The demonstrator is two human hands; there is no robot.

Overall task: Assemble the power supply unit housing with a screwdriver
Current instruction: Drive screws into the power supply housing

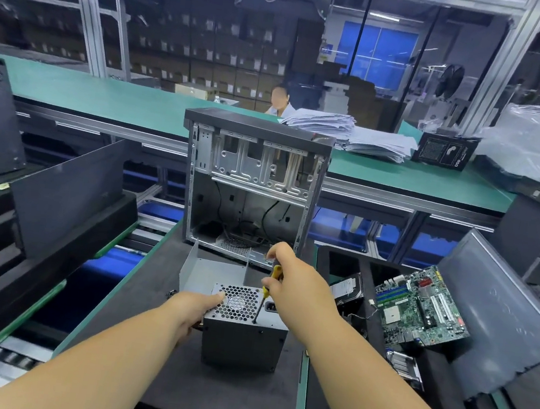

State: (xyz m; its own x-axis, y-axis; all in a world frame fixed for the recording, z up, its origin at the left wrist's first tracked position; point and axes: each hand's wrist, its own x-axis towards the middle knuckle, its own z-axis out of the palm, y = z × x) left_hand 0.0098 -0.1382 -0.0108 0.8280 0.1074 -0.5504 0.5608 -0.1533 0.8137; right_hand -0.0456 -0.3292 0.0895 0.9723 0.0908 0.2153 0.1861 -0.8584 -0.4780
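A grey power supply unit (243, 341) stands on a dark foam mat (146, 352), its honeycomb fan grille facing up. My left hand (195, 307) grips its left side, thumb lying on the grille. My right hand (293, 279) holds a yellow-handled screwdriver (267, 293) upright, its tip set on the top face near the front right edge of the grille. A bent grey metal cover plate (215, 269) lies just behind the unit.
An open, stripped computer case (254, 185) stands upright behind the unit. To the right, a black tray (363, 319) holds a green motherboard (420, 306) and other parts. Dark case panels and foam trays sit left. A stack of papers (350, 134) lies on the far green bench.
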